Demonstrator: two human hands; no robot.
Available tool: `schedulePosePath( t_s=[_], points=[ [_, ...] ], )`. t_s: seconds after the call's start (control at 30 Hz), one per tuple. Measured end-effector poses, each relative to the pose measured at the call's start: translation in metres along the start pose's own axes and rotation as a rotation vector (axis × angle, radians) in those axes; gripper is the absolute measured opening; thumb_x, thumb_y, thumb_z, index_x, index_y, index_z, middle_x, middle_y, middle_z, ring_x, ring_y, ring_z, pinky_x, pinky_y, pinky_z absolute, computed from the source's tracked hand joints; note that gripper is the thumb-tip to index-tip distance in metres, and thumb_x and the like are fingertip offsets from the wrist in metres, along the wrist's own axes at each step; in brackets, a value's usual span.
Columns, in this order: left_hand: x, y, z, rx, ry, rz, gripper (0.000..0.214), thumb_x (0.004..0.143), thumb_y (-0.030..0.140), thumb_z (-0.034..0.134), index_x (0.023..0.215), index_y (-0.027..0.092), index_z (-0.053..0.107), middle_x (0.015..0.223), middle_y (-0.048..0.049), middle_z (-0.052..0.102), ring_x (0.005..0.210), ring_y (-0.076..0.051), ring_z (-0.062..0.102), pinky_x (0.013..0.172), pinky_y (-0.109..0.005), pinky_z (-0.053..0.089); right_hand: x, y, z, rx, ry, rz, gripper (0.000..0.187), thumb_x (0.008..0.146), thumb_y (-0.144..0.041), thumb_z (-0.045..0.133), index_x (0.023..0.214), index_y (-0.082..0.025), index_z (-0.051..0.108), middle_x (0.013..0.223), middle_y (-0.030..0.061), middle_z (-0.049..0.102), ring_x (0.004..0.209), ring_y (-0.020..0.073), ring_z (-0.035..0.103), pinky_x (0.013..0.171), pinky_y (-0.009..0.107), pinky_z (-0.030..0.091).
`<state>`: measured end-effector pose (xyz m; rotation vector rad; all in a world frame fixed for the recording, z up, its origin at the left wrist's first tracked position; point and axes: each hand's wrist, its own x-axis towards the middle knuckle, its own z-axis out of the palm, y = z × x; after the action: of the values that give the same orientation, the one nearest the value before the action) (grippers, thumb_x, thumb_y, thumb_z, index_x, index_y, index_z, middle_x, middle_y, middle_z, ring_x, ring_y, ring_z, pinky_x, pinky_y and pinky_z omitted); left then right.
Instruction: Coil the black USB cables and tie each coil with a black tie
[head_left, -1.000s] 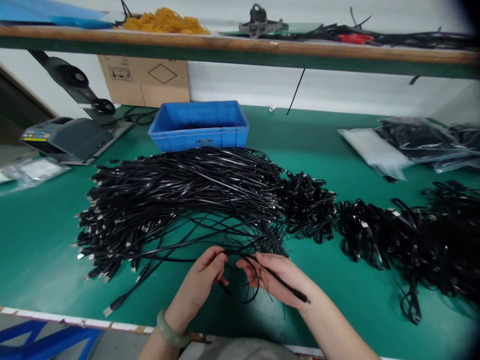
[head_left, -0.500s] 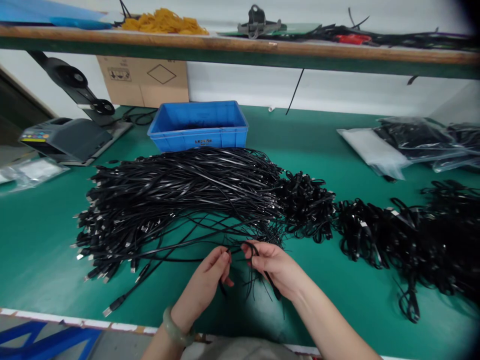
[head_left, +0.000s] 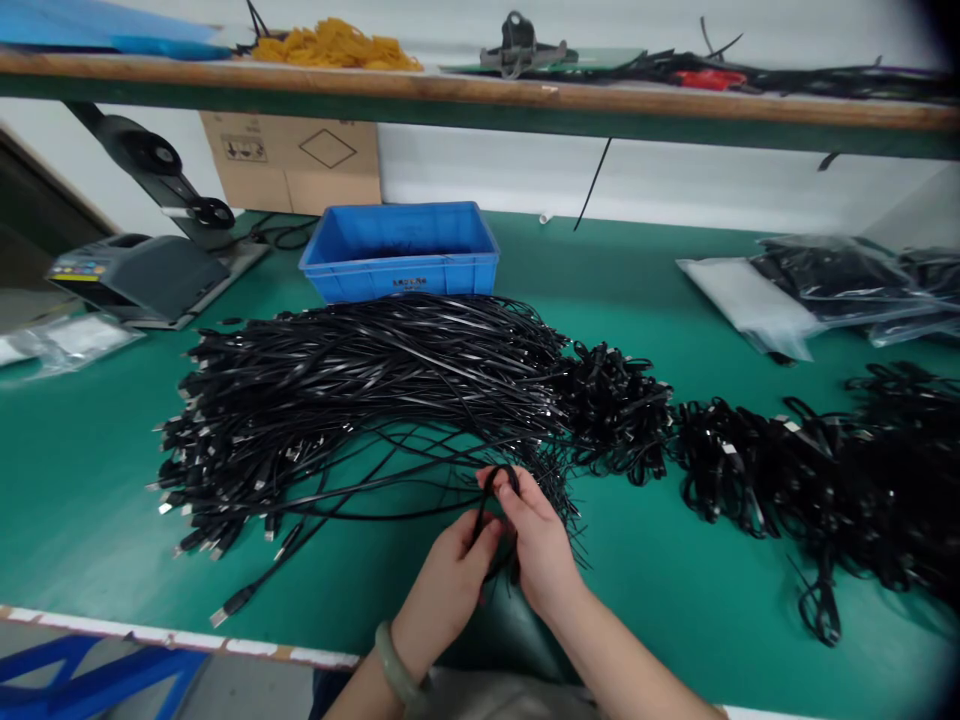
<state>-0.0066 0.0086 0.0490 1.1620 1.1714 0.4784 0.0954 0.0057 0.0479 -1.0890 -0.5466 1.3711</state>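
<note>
Both hands meet low in the middle, over the green bench top. My left hand and my right hand are closed on one thin black cable, which is bent into a small loop between the fingers. A green bangle sits on my left wrist. Just beyond the hands lies a big heap of loose black cables with metal plugs at their left ends.
Coiled, tied black cable bundles stretch to the right. A blue plastic bin stands behind the heap. A grey machine sits far left, clear bags of cables far right, and a shelf runs overhead.
My hands have drawn together and shifted right. The cable that hung across my right palm is now gathered into a small loop between both hands.
</note>
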Motion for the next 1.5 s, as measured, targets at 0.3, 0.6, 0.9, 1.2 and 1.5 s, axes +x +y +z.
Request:
schedulePosePath(
  t_s=[0.3, 0.6, 0.9, 1.2, 1.5],
  points=[
    [0.005, -0.01, 0.003, -0.317, -0.048, -0.088, 0.034, 0.073, 0.052, 0.056, 0.081, 0.019, 0.05, 0.052, 0.0081, 0.038, 0.046, -0.009, 0.035, 0.038, -0.019, 0.033, 0.011, 0.015, -0.01, -0.174, -0.021, -0.123, 0.031, 0.084, -0.051, 0.045, 0.084, -0.022, 0.058, 0.093, 0.0043, 0.06, 0.095, 0.0193, 0.052, 0.088, 0.032, 0.037],
    [-0.001, 0.0, -0.045, -0.283, -0.137, 0.009, 0.026, 0.076, 0.041, 0.059, 0.072, 0.017, 0.05, 0.054, 0.0049, 0.048, 0.051, -0.009, 0.043, 0.052, -0.023, 0.037, 0.02, -0.034, -0.036, -0.497, -0.181, -0.174, 0.035, 0.084, -0.049, 0.048, 0.09, -0.021, 0.068, 0.089, 0.0053, 0.063, 0.084, 0.0192, 0.055, 0.079, 0.032, 0.042],
    [-0.004, 0.001, -0.044, -0.724, -0.088, 0.118, 0.022, 0.076, 0.039, 0.062, 0.084, 0.02, 0.056, 0.047, 0.0058, 0.045, 0.061, -0.015, 0.052, 0.063, -0.026, 0.037, 0.011, -0.027, -0.032, -0.206, -0.199, 0.068, 0.029, 0.074, -0.045, 0.064, 0.082, -0.018, 0.071, 0.095, 0.0072, 0.064, 0.082, 0.0178, 0.055, 0.075, 0.03, 0.043],
    [0.002, -0.003, -0.035, -0.448, -0.033, 0.017, 0.029, 0.075, 0.046, 0.059, 0.081, 0.018, 0.058, 0.059, 0.0047, 0.043, 0.057, -0.01, 0.038, 0.057, -0.023, 0.033, 0.008, -0.032, -0.025, 0.098, -0.294, 0.233, 0.022, 0.053, -0.024, 0.081, 0.071, -0.018, 0.069, 0.098, 0.0046, 0.065, 0.096, 0.0179, 0.055, 0.084, 0.03, 0.038],
    [0.001, -0.014, -0.016, -0.239, -0.306, -0.061, 0.038, 0.069, 0.051, 0.063, 0.066, 0.013, 0.061, 0.052, 0.0044, 0.046, 0.048, -0.008, 0.037, 0.049, -0.023, 0.028, 0.01, -0.014, -0.021, 0.115, -0.284, 0.175, 0.021, 0.065, -0.029, 0.074, 0.075, -0.019, 0.059, 0.082, 0.0029, 0.067, 0.068, 0.0137, 0.057, 0.058, 0.025, 0.043]
  ],
)
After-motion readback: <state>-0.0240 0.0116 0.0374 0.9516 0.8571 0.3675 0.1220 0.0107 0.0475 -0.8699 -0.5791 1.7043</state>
